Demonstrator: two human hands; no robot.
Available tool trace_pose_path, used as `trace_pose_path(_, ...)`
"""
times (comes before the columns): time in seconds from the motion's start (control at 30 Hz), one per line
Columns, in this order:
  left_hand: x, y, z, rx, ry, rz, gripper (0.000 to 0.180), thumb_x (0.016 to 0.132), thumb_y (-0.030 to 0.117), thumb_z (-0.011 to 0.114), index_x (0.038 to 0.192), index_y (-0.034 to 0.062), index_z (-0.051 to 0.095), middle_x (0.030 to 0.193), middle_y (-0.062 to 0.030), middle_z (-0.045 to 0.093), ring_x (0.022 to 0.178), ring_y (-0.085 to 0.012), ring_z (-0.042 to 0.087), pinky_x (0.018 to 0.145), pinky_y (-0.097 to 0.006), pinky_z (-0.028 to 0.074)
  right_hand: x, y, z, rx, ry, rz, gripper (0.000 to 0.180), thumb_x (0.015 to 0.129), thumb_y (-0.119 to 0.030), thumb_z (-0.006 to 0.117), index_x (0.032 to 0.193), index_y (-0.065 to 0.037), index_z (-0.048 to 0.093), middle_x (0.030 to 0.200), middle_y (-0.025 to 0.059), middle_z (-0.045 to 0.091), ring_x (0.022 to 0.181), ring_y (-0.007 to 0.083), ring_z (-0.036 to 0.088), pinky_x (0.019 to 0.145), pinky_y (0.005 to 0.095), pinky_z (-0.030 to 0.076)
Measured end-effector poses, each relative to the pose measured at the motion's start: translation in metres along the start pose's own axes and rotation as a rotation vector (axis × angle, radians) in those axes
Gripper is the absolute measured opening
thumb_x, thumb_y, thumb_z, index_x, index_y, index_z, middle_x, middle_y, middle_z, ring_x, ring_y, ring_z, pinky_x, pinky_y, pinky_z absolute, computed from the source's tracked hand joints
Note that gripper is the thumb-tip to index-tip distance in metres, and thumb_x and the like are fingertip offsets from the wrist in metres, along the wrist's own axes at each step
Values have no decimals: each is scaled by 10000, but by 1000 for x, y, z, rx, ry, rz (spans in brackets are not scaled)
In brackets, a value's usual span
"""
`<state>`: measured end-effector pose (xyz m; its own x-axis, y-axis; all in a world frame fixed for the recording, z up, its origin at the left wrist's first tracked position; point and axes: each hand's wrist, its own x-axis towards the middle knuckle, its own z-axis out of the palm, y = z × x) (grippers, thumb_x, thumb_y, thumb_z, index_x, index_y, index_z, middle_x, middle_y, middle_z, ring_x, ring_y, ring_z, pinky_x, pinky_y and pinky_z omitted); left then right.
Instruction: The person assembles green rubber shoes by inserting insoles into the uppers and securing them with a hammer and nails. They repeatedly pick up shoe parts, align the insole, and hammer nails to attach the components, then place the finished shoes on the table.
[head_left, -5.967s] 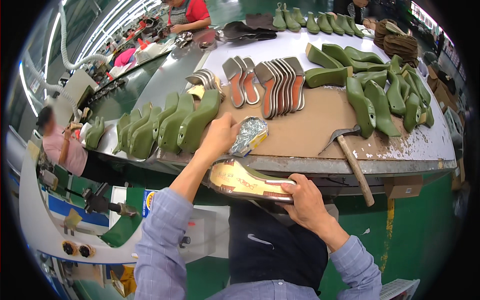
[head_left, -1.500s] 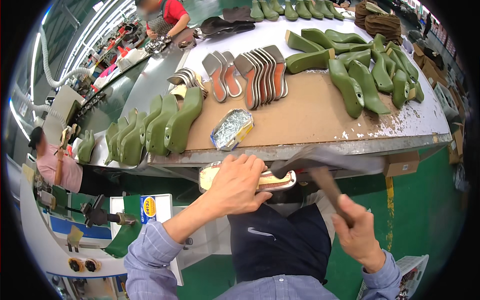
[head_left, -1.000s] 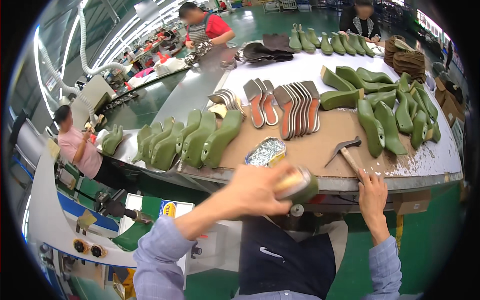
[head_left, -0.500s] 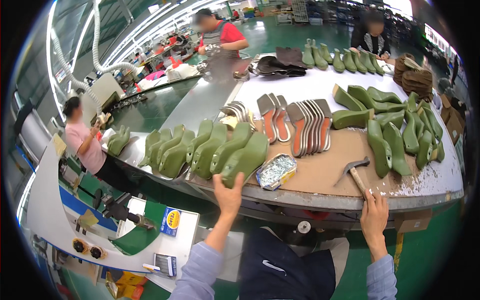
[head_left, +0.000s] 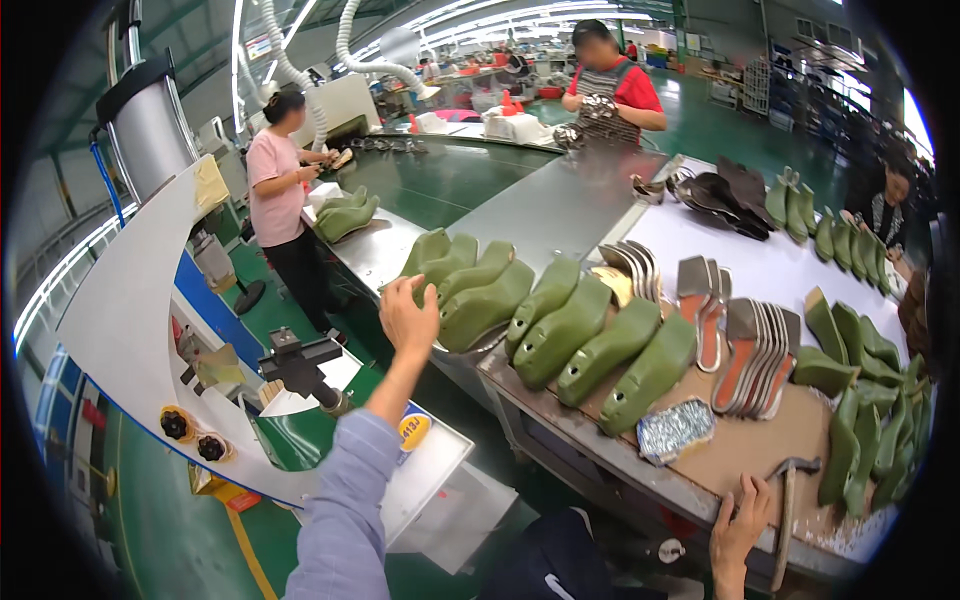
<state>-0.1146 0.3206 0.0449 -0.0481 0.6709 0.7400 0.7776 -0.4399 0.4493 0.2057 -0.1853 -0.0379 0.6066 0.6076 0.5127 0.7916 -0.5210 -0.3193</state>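
My left hand (head_left: 408, 316) reaches out with fingers apart, right beside the near-left row of green shoe lasts (head_left: 484, 306). It holds nothing; whether its fingertips touch a last I cannot tell. Fingers loosely spread, my right hand (head_left: 742, 518) rests at the table's front edge. Just to its right lies a hammer (head_left: 786, 520), its handle hanging over that edge, not gripped. Between my hands, more green lasts (head_left: 640, 372) lean in a row. A small box of shiny metal bits (head_left: 676, 430) sits to their right, in front of stacked orange-and-grey insoles (head_left: 757, 350).
On the left stands a white machine (head_left: 130, 310) with black knobs (head_left: 193, 433). More lasts are piled at the right of the table (head_left: 735, 462). One person in pink (head_left: 280, 165) works at far left, another in red (head_left: 612, 95) behind the bench, a third (head_left: 885, 205) at far right.
My view has swung left. My left hand has let go of the front last and moved left to the other group. My right hand has come off the hammer handle.
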Motion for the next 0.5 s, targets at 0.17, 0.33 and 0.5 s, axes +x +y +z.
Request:
trace_pose_path(0.17,74,-59,43,464,-636,-204,757,717,610,766,1298,130,695,1448,-155,542,1390,-343,444,1103,-568,362,20,-22,-8,-282,40,-168,328,998,-210,585,1276,-44,635,1232,165,650,1062,327,639,926,441,515)
trace_pose_path(0.33,108,-99,77,141,-793,-203,810,613,618,811,1240,110,731,1126,-150,748,1078,-320,693,997,-499,472,25,-36,-6,-245,-34,-53,294,1014,-223,562,1214,-60,704,1208,165,685,1135,371,619,989,469,480)
trace_pose_path(0.5,141,-111,115,283,-575,-256,791,624,651,772,1192,102,736,1172,-163,732,1114,-342,679,985,-449,495,24,-36,0,-237,-14,-48,318,1041,-223,506,1187,-32,715,1177,182,693,1101,392,634,1000,500,470)
